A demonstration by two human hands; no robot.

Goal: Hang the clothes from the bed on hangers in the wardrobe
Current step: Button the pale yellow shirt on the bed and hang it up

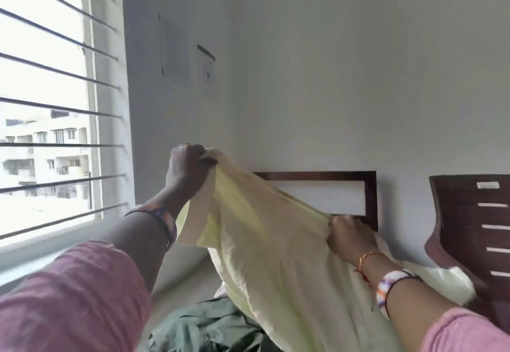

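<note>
Both hands up: L hand [187,169] fisted on yellow garment [265,241] at centre frame, R hand [350,234] gripping its edge lower right.

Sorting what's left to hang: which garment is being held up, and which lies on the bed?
The pale yellow garment is held up by both hands; the green garment lies crumpled below it.

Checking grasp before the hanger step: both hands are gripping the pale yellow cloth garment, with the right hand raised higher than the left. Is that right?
Not quite. Both hands do grip the pale yellow cloth garment, but the head view shows the left hand raised higher, near the window side, while the right hand holds the cloth lower down.
</note>
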